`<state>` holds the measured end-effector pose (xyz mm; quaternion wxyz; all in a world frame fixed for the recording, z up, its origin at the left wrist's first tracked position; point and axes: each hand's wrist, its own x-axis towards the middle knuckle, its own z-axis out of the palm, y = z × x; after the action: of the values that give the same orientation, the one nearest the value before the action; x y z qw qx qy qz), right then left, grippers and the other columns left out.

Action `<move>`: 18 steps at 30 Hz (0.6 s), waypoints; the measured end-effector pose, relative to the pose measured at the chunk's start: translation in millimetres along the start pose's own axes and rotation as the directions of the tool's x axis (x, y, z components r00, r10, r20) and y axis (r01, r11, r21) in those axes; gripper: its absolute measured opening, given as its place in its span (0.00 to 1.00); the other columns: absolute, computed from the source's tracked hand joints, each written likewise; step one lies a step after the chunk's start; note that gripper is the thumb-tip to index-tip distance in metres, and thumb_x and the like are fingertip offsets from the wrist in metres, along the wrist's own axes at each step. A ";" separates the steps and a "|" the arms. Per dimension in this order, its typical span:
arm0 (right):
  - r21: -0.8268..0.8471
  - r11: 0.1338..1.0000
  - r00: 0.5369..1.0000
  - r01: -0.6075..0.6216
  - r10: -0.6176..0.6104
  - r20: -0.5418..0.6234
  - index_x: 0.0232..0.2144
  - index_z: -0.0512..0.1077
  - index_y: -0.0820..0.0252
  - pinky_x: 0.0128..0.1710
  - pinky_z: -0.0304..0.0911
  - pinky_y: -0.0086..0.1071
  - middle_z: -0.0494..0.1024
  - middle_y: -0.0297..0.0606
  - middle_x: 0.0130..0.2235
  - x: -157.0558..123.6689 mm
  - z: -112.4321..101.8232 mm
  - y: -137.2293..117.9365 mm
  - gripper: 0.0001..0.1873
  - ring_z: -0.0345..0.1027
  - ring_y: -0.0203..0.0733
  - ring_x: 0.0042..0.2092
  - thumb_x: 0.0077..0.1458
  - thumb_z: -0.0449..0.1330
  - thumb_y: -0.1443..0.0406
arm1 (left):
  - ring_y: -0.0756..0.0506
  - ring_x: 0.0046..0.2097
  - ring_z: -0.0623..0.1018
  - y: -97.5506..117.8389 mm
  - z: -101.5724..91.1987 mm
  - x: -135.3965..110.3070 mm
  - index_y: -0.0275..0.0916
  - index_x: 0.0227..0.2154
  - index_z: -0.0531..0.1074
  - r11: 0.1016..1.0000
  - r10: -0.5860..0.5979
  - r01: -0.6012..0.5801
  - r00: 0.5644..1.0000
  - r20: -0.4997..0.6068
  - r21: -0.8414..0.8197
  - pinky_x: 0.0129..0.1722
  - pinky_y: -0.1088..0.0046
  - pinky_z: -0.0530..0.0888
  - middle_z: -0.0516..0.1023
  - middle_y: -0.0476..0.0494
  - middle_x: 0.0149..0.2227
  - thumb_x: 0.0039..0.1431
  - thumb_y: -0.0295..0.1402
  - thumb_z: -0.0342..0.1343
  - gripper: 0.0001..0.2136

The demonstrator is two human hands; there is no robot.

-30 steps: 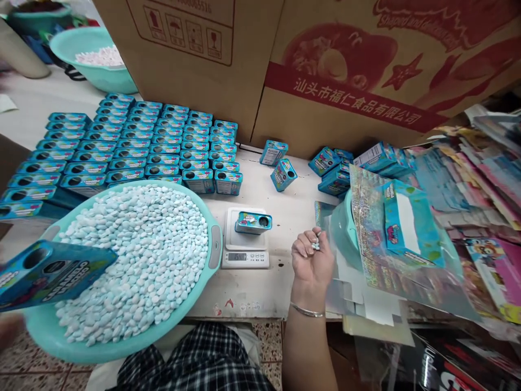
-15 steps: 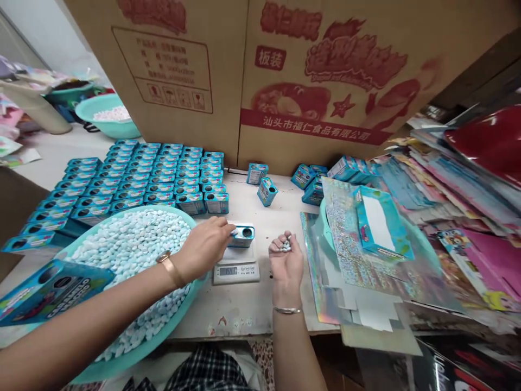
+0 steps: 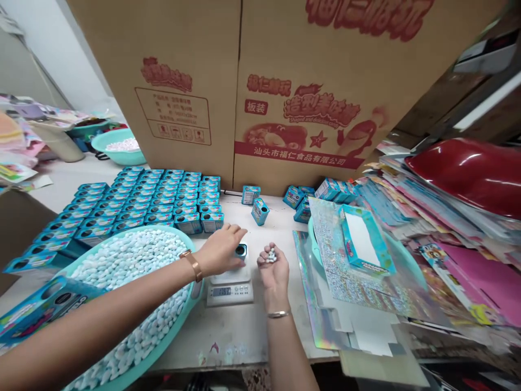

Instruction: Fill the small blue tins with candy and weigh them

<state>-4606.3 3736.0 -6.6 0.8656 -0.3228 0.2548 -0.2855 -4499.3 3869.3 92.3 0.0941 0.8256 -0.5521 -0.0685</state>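
Observation:
My left hand, thumb and fingers apart, reaches over a small blue candy box on a white digital scale. The hand hides most of the box; its round dark opening shows between thumb and fingers. Whether the fingers press on it I cannot tell. To the right of the scale, my right hand is palm up, its curled fingers cupping several small pale candies. Under my left forearm is a large turquoise basin full of pale blue candies.
Many blue boxes stand in rows behind the basin. Two blue boxes stand beyond the scale, before a big carton. At right are shiny sheets, an opened box and stacked packaging. One blue box sits at front left.
My left hand has gone from pinching near the box opening to spreading over the box. The scale's reading has changed. The right hand still cups candies. The camera view has shifted.

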 end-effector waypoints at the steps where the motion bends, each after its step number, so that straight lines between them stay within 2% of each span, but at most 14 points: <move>1: -0.101 0.993 0.998 0.064 -0.064 0.001 0.27 0.62 0.57 0.21 0.57 0.24 0.63 0.25 0.23 5.9 -3.3 -5.9 0.12 0.57 0.29 0.21 0.48 0.59 0.57 | 0.35 0.51 0.70 -0.6 1.0 0.7 0.35 0.53 0.67 0.999 0.013 -0.015 0.999 0.042 0.051 0.47 0.61 0.70 0.72 0.35 0.50 0.46 0.41 0.66 0.31; 3: -0.275 0.949 0.988 0.152 -0.149 0.032 0.25 0.59 0.57 0.22 0.58 0.26 0.63 0.26 0.23 21.1 -7.5 -19.1 0.18 0.57 0.30 0.21 0.49 0.56 0.50 | 0.34 0.48 0.72 -3.5 5.5 3.0 0.35 0.46 0.71 0.993 0.021 -0.034 0.993 0.115 0.111 0.45 0.60 0.70 0.75 0.34 0.45 0.46 0.37 0.65 0.23; 5: -0.416 0.889 0.981 0.193 -0.179 0.073 0.23 0.56 0.56 0.19 0.55 0.25 0.58 0.23 0.20 40.1 -6.7 -33.3 0.24 0.53 0.30 0.19 0.51 0.52 0.43 | 0.36 0.45 0.74 -8.9 10.1 7.0 0.36 0.38 0.73 0.994 0.023 -0.038 0.991 0.135 0.106 0.43 0.62 0.70 0.77 0.36 0.41 0.48 0.34 0.62 0.14; 7: -0.601 0.763 0.971 0.237 -0.204 0.125 0.23 0.58 0.55 0.17 0.50 0.25 0.54 0.22 0.18 61.8 0.3 -47.7 0.28 0.46 0.30 0.17 0.54 0.45 0.39 | 0.37 0.43 0.76 -16.3 11.3 12.7 0.37 0.35 0.74 0.996 0.011 -0.022 0.993 0.117 0.087 0.40 0.64 0.70 0.78 0.37 0.38 0.49 0.35 0.60 0.10; 9: -0.780 0.556 0.956 0.287 -0.217 0.197 0.27 0.64 0.58 0.18 0.51 0.26 0.58 0.24 0.18 85.1 14.2 -61.4 0.29 0.49 0.31 0.17 0.58 0.41 0.41 | 0.37 0.42 0.76 -24.3 7.8 20.1 0.38 0.35 0.74 0.998 -0.012 0.006 0.996 0.086 0.068 0.37 0.66 0.70 0.78 0.38 0.38 0.49 0.37 0.59 0.11; 12: -0.922 0.127 0.926 0.365 -0.154 0.345 0.40 0.72 0.60 0.29 0.61 0.30 0.75 0.39 0.29 119.9 45.6 -77.7 0.22 0.68 0.39 0.29 0.61 0.48 0.51 | 0.38 0.42 0.77 -34.2 -2.6 33.2 0.40 0.36 0.74 0.999 -0.036 0.034 0.999 0.039 0.041 0.35 0.68 0.69 0.78 0.39 0.38 0.49 0.39 0.58 0.12; 15: -0.848 -0.291 0.892 0.443 0.052 0.449 0.48 0.73 0.56 0.42 0.63 0.36 0.79 0.48 0.40 148.8 76.9 -87.7 0.16 0.73 0.47 0.43 0.57 0.56 0.62 | 0.39 0.40 0.77 -41.3 -12.1 46.0 0.41 0.35 0.74 0.998 -0.052 0.052 0.999 0.006 0.023 0.33 0.69 0.69 0.79 0.39 0.38 0.49 0.39 0.56 0.11; 16: -0.785 -0.399 0.876 0.475 0.132 0.463 0.49 0.73 0.54 0.44 0.62 0.37 0.80 0.49 0.41 156.0 84.3 -90.5 0.18 0.73 0.49 0.45 0.56 0.57 0.66 | 0.39 0.39 0.77 -43.5 -14.2 49.7 0.41 0.34 0.74 0.998 -0.057 0.057 0.998 -0.001 0.019 0.33 0.69 0.69 0.79 0.39 0.37 0.49 0.38 0.56 0.11; 18: -0.626 -0.560 0.835 0.543 0.283 0.471 0.51 0.72 0.50 0.46 0.62 0.40 0.80 0.47 0.41 166.4 92.7 -96.8 0.22 0.73 0.51 0.46 0.55 0.57 0.70 | 0.39 0.39 0.78 -47.9 -17.1 56.3 0.40 0.34 0.74 0.998 -0.065 0.065 0.998 -0.014 0.014 0.33 0.69 0.69 0.79 0.39 0.36 0.48 0.37 0.56 0.11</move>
<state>-4462.6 3603.9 80.2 0.0843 -0.9911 0.0933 0.0439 -4431.0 3836.5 97.3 0.0896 0.8442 -0.5249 -0.0620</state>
